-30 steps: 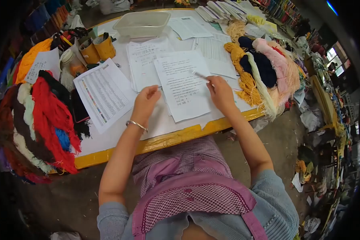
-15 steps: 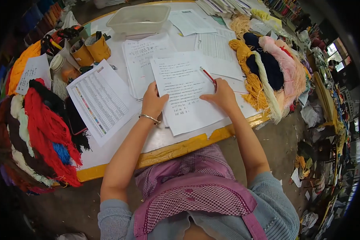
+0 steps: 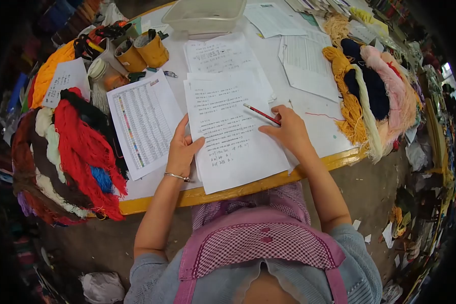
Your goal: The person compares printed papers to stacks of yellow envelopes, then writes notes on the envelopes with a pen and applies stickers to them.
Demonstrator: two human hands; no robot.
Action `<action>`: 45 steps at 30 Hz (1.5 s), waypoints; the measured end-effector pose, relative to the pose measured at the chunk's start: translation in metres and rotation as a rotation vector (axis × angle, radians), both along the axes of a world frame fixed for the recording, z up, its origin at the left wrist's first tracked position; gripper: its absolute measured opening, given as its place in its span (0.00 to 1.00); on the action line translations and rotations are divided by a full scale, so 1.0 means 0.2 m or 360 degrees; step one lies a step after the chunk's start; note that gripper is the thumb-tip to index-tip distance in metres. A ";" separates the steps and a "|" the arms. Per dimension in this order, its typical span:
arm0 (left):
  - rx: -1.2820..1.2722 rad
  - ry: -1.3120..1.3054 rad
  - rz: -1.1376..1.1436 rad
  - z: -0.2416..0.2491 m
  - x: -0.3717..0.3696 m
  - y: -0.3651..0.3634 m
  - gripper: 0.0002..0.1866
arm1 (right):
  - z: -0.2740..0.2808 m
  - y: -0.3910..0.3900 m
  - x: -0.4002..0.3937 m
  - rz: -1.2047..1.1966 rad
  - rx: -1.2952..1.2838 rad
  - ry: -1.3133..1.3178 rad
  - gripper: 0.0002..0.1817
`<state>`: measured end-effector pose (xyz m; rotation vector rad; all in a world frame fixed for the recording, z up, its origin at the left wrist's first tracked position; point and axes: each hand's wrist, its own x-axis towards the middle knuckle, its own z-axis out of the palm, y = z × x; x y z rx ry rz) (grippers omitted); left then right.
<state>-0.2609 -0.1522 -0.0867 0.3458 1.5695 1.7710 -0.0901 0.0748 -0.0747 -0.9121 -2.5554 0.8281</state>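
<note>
A stack of printed sheets (image 3: 243, 169) with handwritten lines near the bottom lies at the table's front edge. My left hand (image 3: 184, 147) grips its left side, the thumb on top and the fingers along the edge, partly hidden. At the right side, my right hand (image 3: 290, 126) holds a red pencil (image 3: 262, 114) slanting over the print, with the thumb on the paper. Handwritten papers (image 3: 218, 53) lie partly under the stack's far end. Left of my left hand is a chart sheet (image 3: 146, 121) with a coloured column.
Skeins of red yarn (image 3: 81, 147) and other colours heap at the left, beside a jar (image 3: 105, 75) and tool cups (image 3: 152, 49). A plastic bin (image 3: 202, 20) stands at the back. Pink yarn (image 3: 390, 76) and other skeins lie right, near more papers (image 3: 309, 66).
Both hands have shifted the printed sheets leftward and closer to my body, over the lower part of the handwritten papers. A red thread on the table now shows at the right. The view has shifted.
</note>
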 end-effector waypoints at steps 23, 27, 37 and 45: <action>0.0230 0.0147 0.0116 -0.04 0.03 -0.02 0.39 | -0.05 0.70 -0.36 -0.0417 0.0747 -0.0466 0.13; 0.0191 0.0144 0.0108 -0.09 -0.02 0.00 0.37 | -0.09 0.64 -0.25 -0.0213 0.1031 -0.0448 0.06; 0.0062 0.0175 0.0113 -0.12 -0.01 0.05 0.34 | -0.06 0.64 -0.23 -0.0032 0.1343 -0.0349 0.01; 0.0062 0.0239 0.0221 -0.09 0.03 0.08 0.33 | -0.03 0.81 -0.42 -0.0076 0.1328 -0.0244 0.01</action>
